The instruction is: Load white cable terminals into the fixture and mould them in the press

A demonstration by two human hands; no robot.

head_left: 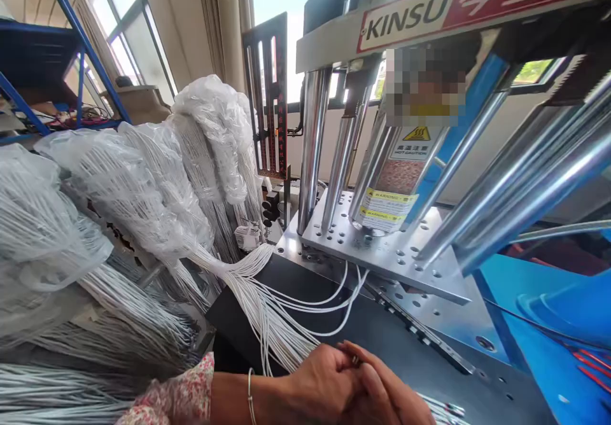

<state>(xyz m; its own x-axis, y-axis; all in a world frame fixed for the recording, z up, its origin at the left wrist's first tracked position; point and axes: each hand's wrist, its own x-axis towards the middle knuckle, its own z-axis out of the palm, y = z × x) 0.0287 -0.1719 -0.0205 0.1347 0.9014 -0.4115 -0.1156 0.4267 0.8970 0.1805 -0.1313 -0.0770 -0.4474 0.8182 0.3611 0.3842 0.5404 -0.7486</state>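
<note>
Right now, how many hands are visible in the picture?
2: the left hand, with a bracelet at its wrist, and the right hand touching it, both at bottom centre.

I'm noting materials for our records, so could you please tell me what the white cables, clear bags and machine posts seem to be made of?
White cables: probably plastic-coated, smooth with a soft sheen; their insides can't be seen.
Clear bags: likely thin plastic film, wrinkled and glossy, with strands showing through.
Machine posts: apparently polished metal, perhaps chromed steel, given their mirror-like highlights.
</note>
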